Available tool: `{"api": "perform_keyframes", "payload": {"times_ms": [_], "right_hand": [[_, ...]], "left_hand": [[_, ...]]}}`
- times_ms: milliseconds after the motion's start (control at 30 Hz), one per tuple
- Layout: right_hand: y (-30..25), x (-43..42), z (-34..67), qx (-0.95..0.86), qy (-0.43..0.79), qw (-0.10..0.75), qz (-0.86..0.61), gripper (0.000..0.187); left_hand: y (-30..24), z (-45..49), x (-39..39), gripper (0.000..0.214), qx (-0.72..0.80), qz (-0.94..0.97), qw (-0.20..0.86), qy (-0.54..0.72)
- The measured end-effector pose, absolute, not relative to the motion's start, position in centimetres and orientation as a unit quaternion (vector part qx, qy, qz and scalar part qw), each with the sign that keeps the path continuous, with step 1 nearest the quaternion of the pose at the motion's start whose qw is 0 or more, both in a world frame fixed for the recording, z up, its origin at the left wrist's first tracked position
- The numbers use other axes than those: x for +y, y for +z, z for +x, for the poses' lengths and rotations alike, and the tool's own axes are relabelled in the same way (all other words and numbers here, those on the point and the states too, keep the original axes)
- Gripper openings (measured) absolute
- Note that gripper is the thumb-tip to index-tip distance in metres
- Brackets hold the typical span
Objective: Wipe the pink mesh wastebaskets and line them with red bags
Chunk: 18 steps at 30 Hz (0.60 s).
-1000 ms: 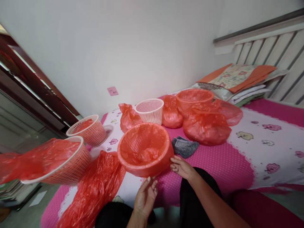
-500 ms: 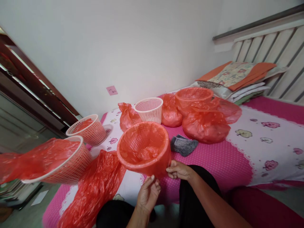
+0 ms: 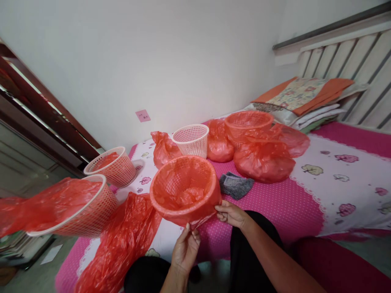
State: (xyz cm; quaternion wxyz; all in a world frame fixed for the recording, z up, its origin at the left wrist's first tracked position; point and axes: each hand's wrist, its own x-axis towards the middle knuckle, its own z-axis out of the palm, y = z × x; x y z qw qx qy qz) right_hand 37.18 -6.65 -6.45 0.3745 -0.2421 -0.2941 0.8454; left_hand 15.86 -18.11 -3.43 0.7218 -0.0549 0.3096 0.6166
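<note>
In front of me a round plastic basket (image 3: 152,191) stands on the bed, lined with a red plastic bag (image 3: 191,213) that is folded over its rim and hangs down outside. My left hand (image 3: 185,246) pinches the bag's lower edge below the front of the basket. On the right side, my right hand (image 3: 230,213) pinches the same edge, and the film is stretched between both hands. A grey cloth item (image 3: 236,185), perhaps socks, lies just behind my right hand. Loose red plastic (image 3: 122,240) is spread left of the basket.
Two pale baskets holding red plastic, a near one (image 3: 105,203) and a farther one (image 3: 125,171), are at left. Behind stand a white basket (image 3: 195,142), a lined basket (image 3: 249,122) and several red bags (image 3: 264,162). Folded bedding (image 3: 305,95) lies by the radiator (image 3: 357,69).
My left hand has moved slightly left and up, drawing the bag's edge along the front. My right hand has risen slightly. The film between them looks more stretched.
</note>
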Motion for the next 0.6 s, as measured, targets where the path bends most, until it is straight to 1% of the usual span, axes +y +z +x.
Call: {"api": "perform_keyframes", "payload": {"times_ms": [100,200,400,600], "right_hand": [[-6.7,-6.3,37.1,-0.257,0.839,0.412,-0.245,0.047],[-7.0,-6.0,37.1,-0.225,0.826,0.458,-0.24,0.044],[-7.1,-5.3,37.3,-0.198,0.798,0.52,-0.23,0.04],[-7.6,-5.1,37.3,-0.182,0.789,0.536,-0.239,0.039]], "left_hand": [[-3.8,15.2,-18.2,0.028,0.314,-0.06,0.712,0.625],[-4.1,14.6,-18.1,0.035,0.321,-0.063,0.702,0.633],[-5.8,13.0,-18.2,0.031,0.294,-0.034,0.719,0.628],[-6.8,10.9,-18.6,0.036,0.288,-0.032,0.71,0.642]]}}
